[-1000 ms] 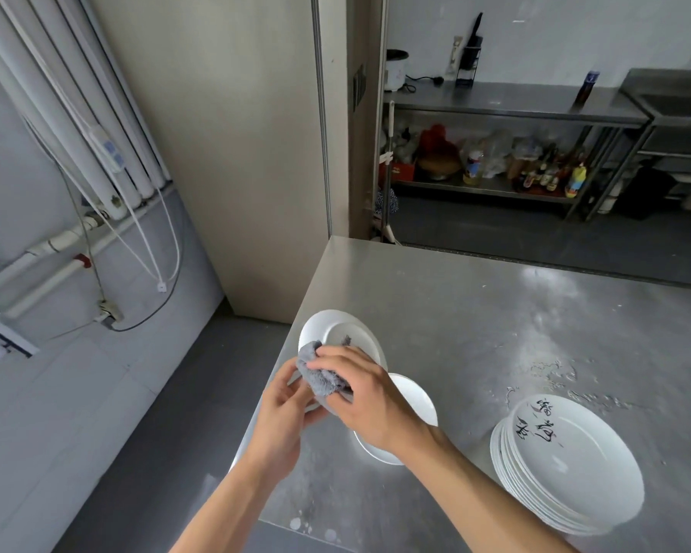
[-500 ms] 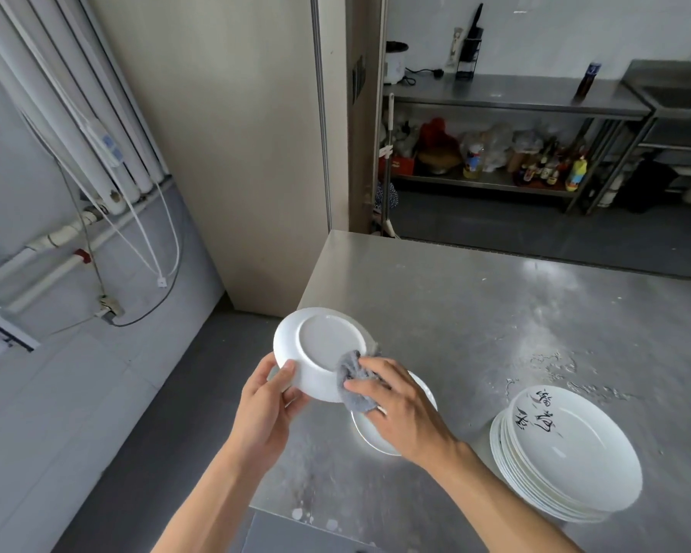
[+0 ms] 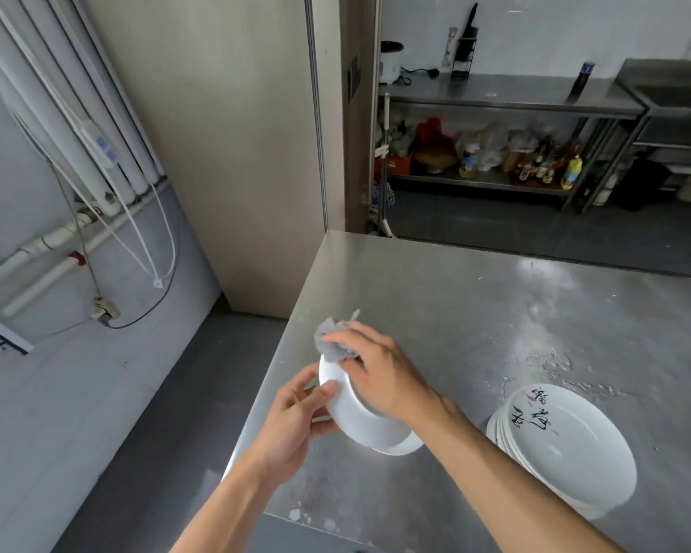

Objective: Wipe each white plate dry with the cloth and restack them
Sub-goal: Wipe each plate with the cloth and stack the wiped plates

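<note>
Item: plate (image 3: 356, 421), white, one. Held tilted above the near left corner of the steel table (image 3: 455, 313), its outer side turned towards the viewer. A white rim shows just below its near right edge; cannot tell if that is a second plate lying on the table.

Left hand (image 3: 292, 429): thumb and fingers pinch the plate's left rim.

Right hand (image 3: 387, 377): fingers curled over the cloth (image 3: 330, 343), pressing it on the plate's far edge.

Cloth: grey, bunched, a frayed end sticking out past the fingers on the far side.

Stack of plates (image 3: 575, 453): white, several, on the table to the right, apart from the held plate. Top plate faces up, black brush marks near its far left rim.

Table surface: water streaks and droplets between the stack and the far side.

Background: white pipes (image 3: 56, 113) on the left wall; far steel shelf (image 3: 495, 103) with bottles (image 3: 543, 169) on its lower level.
</note>
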`<state>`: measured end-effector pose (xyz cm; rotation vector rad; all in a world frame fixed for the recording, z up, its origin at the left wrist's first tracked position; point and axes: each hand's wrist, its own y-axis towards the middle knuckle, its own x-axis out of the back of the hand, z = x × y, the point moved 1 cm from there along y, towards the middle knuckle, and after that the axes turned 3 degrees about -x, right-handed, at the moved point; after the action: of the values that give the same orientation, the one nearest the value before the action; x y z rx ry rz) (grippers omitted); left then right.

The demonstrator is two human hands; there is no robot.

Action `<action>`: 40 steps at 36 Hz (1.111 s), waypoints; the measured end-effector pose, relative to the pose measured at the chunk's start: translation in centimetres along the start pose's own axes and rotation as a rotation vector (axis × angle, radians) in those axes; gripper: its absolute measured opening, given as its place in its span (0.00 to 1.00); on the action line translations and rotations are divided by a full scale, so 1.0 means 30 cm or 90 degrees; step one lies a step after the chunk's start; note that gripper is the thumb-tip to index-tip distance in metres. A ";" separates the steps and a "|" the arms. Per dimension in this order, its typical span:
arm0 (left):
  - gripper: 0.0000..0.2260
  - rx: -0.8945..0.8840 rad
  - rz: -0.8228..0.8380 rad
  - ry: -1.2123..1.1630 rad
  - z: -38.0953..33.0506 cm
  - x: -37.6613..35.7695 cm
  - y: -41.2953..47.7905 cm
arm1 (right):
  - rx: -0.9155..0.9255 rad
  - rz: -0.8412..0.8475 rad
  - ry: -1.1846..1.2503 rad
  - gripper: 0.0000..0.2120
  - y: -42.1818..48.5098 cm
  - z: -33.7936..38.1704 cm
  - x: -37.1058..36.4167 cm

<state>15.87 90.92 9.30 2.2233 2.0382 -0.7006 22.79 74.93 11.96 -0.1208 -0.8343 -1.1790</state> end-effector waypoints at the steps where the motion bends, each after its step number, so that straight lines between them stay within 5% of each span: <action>1: 0.13 -0.006 -0.011 -0.005 0.002 -0.001 0.004 | 0.013 0.029 -0.001 0.19 -0.004 0.009 -0.011; 6: 0.14 -0.033 -0.064 -0.029 0.000 0.011 0.013 | 0.040 0.065 0.064 0.18 -0.048 0.024 -0.043; 14: 0.09 -0.067 -0.194 -0.079 -0.035 0.064 0.034 | 0.042 -0.068 -0.012 0.07 -0.129 -0.041 -0.048; 20: 0.04 -0.058 -0.250 -0.112 -0.043 0.094 0.048 | -0.023 -0.073 -0.170 0.13 -0.177 -0.061 -0.027; 24: 0.05 -0.031 -0.265 -0.150 -0.040 0.088 0.058 | -0.079 -0.010 -0.315 0.28 -0.191 -0.053 -0.049; 28: 0.06 -0.009 -0.245 -0.148 -0.022 0.047 0.052 | -0.091 -0.060 -0.396 0.14 -0.181 -0.059 -0.059; 32: 0.13 0.015 -0.223 -0.181 -0.015 0.020 0.056 | -0.057 -0.104 -0.453 0.11 -0.168 -0.067 -0.055; 36: 0.09 0.045 -0.185 -0.206 -0.020 0.025 0.081 | -0.102 -0.124 -0.425 0.12 -0.163 -0.082 -0.029; 40: 0.11 0.044 -0.202 -0.038 -0.006 0.048 0.081 | -0.269 -0.147 -0.289 0.16 -0.178 -0.143 -0.007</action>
<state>18.30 91.99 8.30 1.9015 2.3986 -0.8599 20.43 70.78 7.06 -0.6728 -0.9986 -1.5656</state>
